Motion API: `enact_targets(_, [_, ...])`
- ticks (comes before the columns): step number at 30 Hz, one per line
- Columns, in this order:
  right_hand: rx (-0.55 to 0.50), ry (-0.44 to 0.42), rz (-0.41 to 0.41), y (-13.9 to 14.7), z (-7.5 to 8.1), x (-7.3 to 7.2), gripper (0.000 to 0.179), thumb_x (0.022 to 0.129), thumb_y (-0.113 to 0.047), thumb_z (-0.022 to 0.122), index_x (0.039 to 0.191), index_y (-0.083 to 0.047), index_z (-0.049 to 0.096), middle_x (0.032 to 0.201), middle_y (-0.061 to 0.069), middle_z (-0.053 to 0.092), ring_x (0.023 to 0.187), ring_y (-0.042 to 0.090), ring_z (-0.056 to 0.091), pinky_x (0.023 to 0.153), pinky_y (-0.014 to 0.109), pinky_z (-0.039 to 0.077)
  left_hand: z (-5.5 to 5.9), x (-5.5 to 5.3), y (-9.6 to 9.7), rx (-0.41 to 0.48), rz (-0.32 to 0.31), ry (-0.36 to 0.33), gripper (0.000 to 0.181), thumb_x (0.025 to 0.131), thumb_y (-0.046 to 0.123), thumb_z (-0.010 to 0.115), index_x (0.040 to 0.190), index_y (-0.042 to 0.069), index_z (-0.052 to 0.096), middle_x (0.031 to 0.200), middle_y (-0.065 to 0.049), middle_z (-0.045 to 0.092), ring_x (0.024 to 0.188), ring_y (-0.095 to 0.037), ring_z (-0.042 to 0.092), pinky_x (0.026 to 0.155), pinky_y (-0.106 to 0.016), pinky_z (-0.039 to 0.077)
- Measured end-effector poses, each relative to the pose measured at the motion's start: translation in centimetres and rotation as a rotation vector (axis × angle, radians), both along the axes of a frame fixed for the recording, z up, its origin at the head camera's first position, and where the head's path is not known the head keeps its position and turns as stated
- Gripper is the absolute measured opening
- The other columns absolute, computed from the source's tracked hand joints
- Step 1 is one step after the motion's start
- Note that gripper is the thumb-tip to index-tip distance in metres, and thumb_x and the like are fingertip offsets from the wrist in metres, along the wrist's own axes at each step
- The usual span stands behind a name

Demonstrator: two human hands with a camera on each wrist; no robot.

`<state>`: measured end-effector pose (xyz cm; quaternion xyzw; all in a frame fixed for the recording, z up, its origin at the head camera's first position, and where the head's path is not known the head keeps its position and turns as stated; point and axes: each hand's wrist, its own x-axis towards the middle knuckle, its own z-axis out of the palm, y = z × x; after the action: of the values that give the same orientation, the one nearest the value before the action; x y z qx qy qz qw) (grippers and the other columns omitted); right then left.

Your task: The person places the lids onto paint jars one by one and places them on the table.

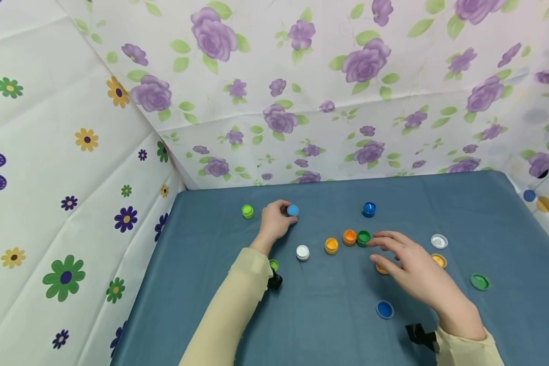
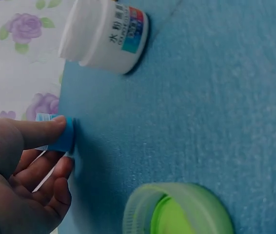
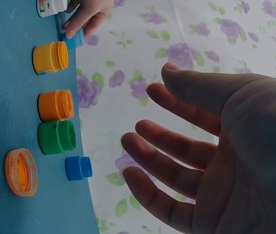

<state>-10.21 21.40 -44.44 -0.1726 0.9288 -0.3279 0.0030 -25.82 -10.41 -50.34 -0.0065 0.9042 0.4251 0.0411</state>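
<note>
At the back of the table my left hand (image 1: 273, 222) pinches a small light blue paint jar (image 1: 293, 210) between thumb and fingers. The left wrist view shows the thumb lying along the side of this jar (image 2: 66, 139). A light green paint jar (image 1: 247, 211) stands to the left of that hand, and a white paint jar (image 1: 303, 252) nearer the front. My right hand (image 1: 414, 262) hovers over the table with spread, slightly bent fingers and an empty palm. Just beyond its fingertips are a green paint jar (image 1: 363, 238) and an orange one (image 1: 349, 237).
A yellow paint jar (image 1: 331, 246) and a blue one (image 1: 368, 209) also stand on the blue cloth. Loose lids lie at right: white (image 1: 439, 241), yellow (image 1: 438, 260), green (image 1: 480, 281), blue (image 1: 385, 309), orange (image 3: 22, 171). A light green lid (image 2: 177, 214) lies beside the left forearm.
</note>
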Motion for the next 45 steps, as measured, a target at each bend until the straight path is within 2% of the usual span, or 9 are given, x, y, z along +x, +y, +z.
enact_targets(7, [0.008, -0.028, 0.014, -0.8, -0.4, 0.1, 0.028, 0.109, -0.035, 0.066, 0.132, -0.02, 0.071, 0.147, 0.013, 0.059, 0.122, 0.035, 0.066, 0.092, 0.055, 0.058, -0.5, -0.1, -0.6, -0.018, 0.061, -0.035, 0.04, 0.091, 0.013, 0.089, 0.128, 0.011, 0.074, 0.118, -0.009, 0.076, 0.116, -0.03, 0.065, 0.101, -0.048, 0.053])
enact_targets(13, [0.019, -0.033, 0.018, -1.0, -0.5, 0.0, 0.03, 0.109, -0.036, 0.066, 0.133, -0.02, 0.071, 0.147, 0.013, 0.059, 0.122, 0.036, 0.065, 0.092, 0.055, 0.058, -1.2, 0.0, -1.2, 0.004, 0.049, -0.042, 0.043, 0.092, 0.016, 0.089, 0.131, 0.011, 0.071, 0.124, -0.009, 0.076, 0.112, -0.029, 0.067, 0.097, -0.047, 0.054])
enact_targets(16, [0.017, -0.043, 0.015, -1.1, -0.4, 0.1, 0.033, 0.109, -0.04, 0.065, 0.135, -0.02, 0.07, 0.146, 0.012, 0.06, 0.12, 0.034, 0.067, 0.091, 0.054, 0.059, -1.2, 0.2, -1.8, 0.088, 0.018, -0.064, 0.05, 0.094, 0.02, 0.087, 0.139, 0.009, 0.067, 0.131, -0.011, 0.072, 0.112, -0.028, 0.066, 0.095, -0.047, 0.055])
enact_targets(20, [0.008, -0.082, 0.013, -1.3, -0.3, 0.6, 0.041, 0.108, -0.047, 0.064, 0.139, -0.02, 0.068, 0.141, 0.009, 0.065, 0.117, 0.032, 0.068, 0.089, 0.053, 0.06, -0.5, 1.4, -3.7, 0.292, -0.008, -0.105, 0.059, 0.1, 0.03, 0.08, 0.151, 0.011, 0.058, 0.136, -0.012, 0.069, 0.113, -0.029, 0.068, 0.092, -0.048, 0.056])
enact_targets(24, [0.024, -0.109, 0.015, -1.7, 0.0, 0.9, 0.043, 0.108, -0.046, 0.065, 0.14, -0.019, 0.069, 0.137, 0.006, 0.068, 0.117, 0.03, 0.068, 0.091, 0.052, 0.059, 0.0, 3.2, -6.9, 0.458, 0.103, -0.052, 0.051, 0.103, 0.031, 0.076, 0.147, 0.01, 0.062, 0.125, -0.009, 0.073, 0.107, -0.034, 0.071, 0.087, -0.049, 0.054])
enact_targets(28, [0.037, -0.12, 0.024, -2.0, 0.3, 0.7, 0.04, 0.108, -0.042, 0.066, 0.138, -0.017, 0.07, 0.136, 0.005, 0.07, 0.118, 0.029, 0.069, 0.093, 0.053, 0.059, -0.5, 4.1, -9.2, 0.526, 0.243, 0.006, 0.041, 0.103, 0.022, 0.075, 0.139, 0.005, 0.067, 0.114, -0.008, 0.074, 0.094, -0.03, 0.071, 0.088, -0.048, 0.054])
enact_targets(31, [0.043, -0.122, 0.029, -2.2, 0.2, 0.9, 0.038, 0.108, -0.041, 0.067, 0.137, -0.018, 0.071, 0.135, 0.003, 0.071, 0.117, 0.028, 0.069, 0.094, 0.053, 0.058, -1.2, 4.5, -9.9, 0.516, 0.267, -0.012, 0.038, 0.103, 0.018, 0.075, 0.138, 0.006, 0.067, 0.112, -0.009, 0.074, 0.088, -0.023, 0.068, 0.089, -0.046, 0.055])
enact_targets(35, [0.044, -0.132, 0.05, -2.6, 0.2, 1.0, 0.035, 0.108, -0.037, 0.068, 0.137, -0.019, 0.071, 0.133, 0.002, 0.071, 0.115, 0.025, 0.069, 0.091, 0.05, 0.059, -1.8, 4.5, -10.2, 0.462, 0.268, -0.037, 0.04, 0.102, 0.016, 0.076, 0.14, 0.008, 0.066, 0.11, -0.01, 0.071, 0.091, -0.025, 0.068, 0.087, -0.044, 0.055])
enact_targets(45, [0.046, -0.157, 0.092, -4.0, 0.2, 0.8, 0.036, 0.107, -0.034, 0.07, 0.139, -0.018, 0.071, 0.134, 0.0, 0.071, 0.115, 0.024, 0.069, 0.093, 0.047, 0.059, -1.9, 2.0, -11.0, 0.221, 0.35, 0.008, 0.061, 0.097, 0.021, 0.082, 0.151, 0.008, 0.055, 0.113, -0.014, 0.058, 0.1, -0.033, 0.057, 0.088, -0.051, 0.049])
